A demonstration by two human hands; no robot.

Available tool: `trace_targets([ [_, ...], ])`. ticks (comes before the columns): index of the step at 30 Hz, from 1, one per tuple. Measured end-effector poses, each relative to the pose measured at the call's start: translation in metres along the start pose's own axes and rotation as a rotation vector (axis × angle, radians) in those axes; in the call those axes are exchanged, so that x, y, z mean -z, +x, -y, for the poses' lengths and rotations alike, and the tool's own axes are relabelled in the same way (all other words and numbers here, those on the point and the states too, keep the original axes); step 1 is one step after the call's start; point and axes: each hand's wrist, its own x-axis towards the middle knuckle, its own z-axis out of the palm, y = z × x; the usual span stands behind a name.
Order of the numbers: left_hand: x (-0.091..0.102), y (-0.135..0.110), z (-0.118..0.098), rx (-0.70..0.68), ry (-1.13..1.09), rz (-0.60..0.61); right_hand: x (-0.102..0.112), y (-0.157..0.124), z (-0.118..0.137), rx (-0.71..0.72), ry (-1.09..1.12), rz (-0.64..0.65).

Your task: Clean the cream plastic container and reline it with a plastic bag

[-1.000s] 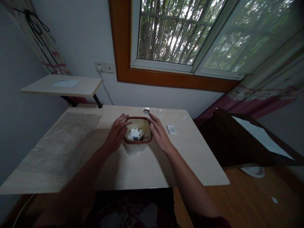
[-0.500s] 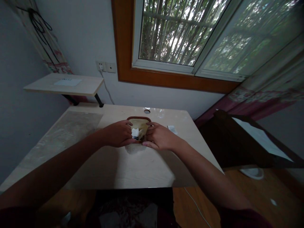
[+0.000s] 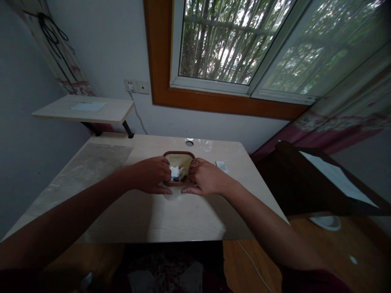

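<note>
A small trash bin with a brown rim (image 3: pixel 179 153) stands on the desk between my hands. Inside it are a yellowish lining, a crumpled white tissue (image 3: pixel 175 171) and a dark bit I cannot make out. Below the near rim hangs a thin translucent bag edge (image 3: pixel 173 194). My left hand (image 3: pixel 152 175) grips the bin's left side, fingers curled over the rim and thumb outside at the near edge. On the right side my right hand (image 3: pixel 206 178) does likewise, its thumb pointing inward under the near rim. The fingertips are partly hidden inside the bin.
The pale desk (image 3: pixel 183 224) carries a clear plastic sheet (image 3: pixel 91 162) on the left and a small white packet (image 3: pixel 221 166) on the right. A raised shelf (image 3: pixel 116 108) stands at the back left. Behind the bin is a round cable hole (image 3: pixel 189 143).
Both thumbs have moved down and outward from the near rim, which now shows more fully. My hands have shifted slightly toward me and stay at the bin's sides.
</note>
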Motion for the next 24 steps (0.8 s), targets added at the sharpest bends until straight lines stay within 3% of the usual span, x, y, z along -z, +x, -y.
trace_targets([
  [3, -0.002, -0.001, 0.000, 0.005, 0.032, 0.018, 0.001, 0.000, 0.000, 0.152, -0.233, 0.221],
  [5, -0.003, -0.002, -0.001, 0.003, 0.010, 0.000, 0.001, -0.001, 0.001, 0.165, -0.314, 0.244],
  [9, -0.006, -0.007, 0.000, 0.024, -0.036, -0.063, 0.000, -0.008, -0.004, 0.190, -0.263, 0.175],
  [12, -0.014, -0.015, 0.000, 0.053, -0.062, -0.153, -0.003, -0.026, -0.017, 0.171, -0.107, -0.017],
  [14, -0.023, -0.020, 0.000, 0.102, -0.088, -0.249, -0.008, -0.045, -0.032, 0.079, -0.048, -0.250],
  [16, -0.037, -0.025, -0.002, 0.190, -0.128, -0.360, -0.016, -0.066, -0.051, -0.123, -0.091, -0.512],
  [18, -0.056, -0.027, -0.005, 0.270, -0.199, -0.495, -0.028, -0.088, -0.071, -0.321, -0.187, -0.631],
  [20, -0.079, -0.028, -0.008, 0.331, -0.300, -0.651, -0.045, -0.107, -0.090, -0.469, -0.264, -0.613],
  [22, -0.105, -0.027, -0.009, 0.409, -0.414, -0.733, -0.062, -0.123, -0.105, -0.588, -0.330, -0.553],
  [24, -0.131, -0.026, -0.008, 0.482, -0.505, -0.782, -0.077, -0.136, -0.116, -0.604, -0.411, -0.439],
])
